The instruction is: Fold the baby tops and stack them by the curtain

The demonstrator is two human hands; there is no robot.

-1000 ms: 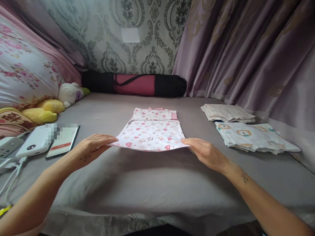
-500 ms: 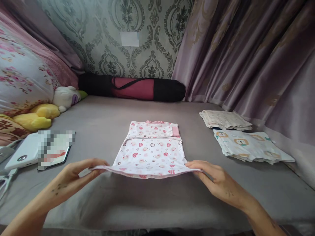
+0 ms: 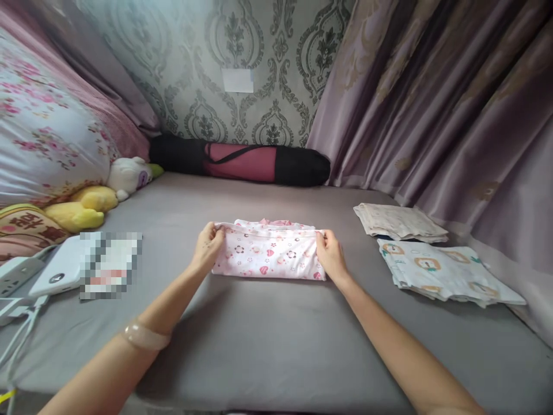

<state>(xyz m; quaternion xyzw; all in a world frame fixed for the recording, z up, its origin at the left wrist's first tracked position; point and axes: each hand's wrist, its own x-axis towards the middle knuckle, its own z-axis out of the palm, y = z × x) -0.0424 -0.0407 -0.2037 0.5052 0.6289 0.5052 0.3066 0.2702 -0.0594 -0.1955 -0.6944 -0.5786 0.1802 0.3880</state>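
A white shirt [image 3: 270,253] printed with pink hearts and flowers lies folded over on the grey bed in front of me. Its hem edge is drawn up toward the pink neckline, which shows at the far side. My left hand [image 3: 209,245] pinches the left corner of that edge, thumb on the near side. At the right corner, my right hand [image 3: 330,251] grips the same edge with curled fingers. The cloth between both hands is stretched fairly straight. A pale bangle [image 3: 146,336] circles my left forearm.
Two folded cloth piles, one cream [image 3: 400,222] and one lion-printed [image 3: 449,271], lie at right. A black and maroon roll bag [image 3: 242,163] rests against the wall. Plush toys [image 3: 82,208], a white power bank [image 3: 64,265], a blurred-out flat item [image 3: 111,265] and cables [image 3: 26,328] are at left.
Both hands have carried the shirt's hem away from me and up over its body, folding the lower part onto the upper. The view has shifted slightly.
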